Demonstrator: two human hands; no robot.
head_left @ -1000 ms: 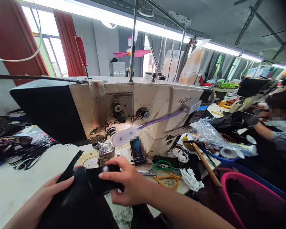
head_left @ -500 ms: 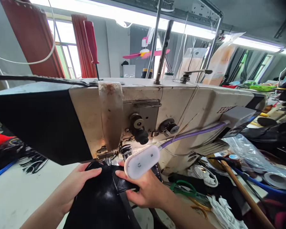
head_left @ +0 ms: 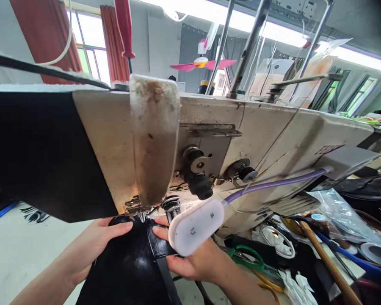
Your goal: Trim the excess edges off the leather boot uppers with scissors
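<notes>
A shiny black leather piece [head_left: 130,262] lies under the needle area of a cream sewing machine [head_left: 209,140]. My left hand [head_left: 95,243] rests flat on the piece's left side, fingers stretched toward the needle. On the right side, my right hand [head_left: 190,258] presses with thumb and fingers pinching a black strip on the piece. A white lamp head [head_left: 195,226] on a purple gooseneck hangs in front of my right hand and hides part of it. The presser foot [head_left: 141,216] is mostly hidden behind the machine's head.
Green-handled scissors [head_left: 246,256], a white crumpled cloth [head_left: 296,288], a wooden stick [head_left: 328,267], tape rolls and plastic bags crowd the table at the right. Black straps [head_left: 34,216] lie at the far left. The white table [head_left: 15,254] shows at the left.
The view has closed in on the machine head. Both hands have pushed the black piece forward under the needle and now hold it there; the phone is out of sight.
</notes>
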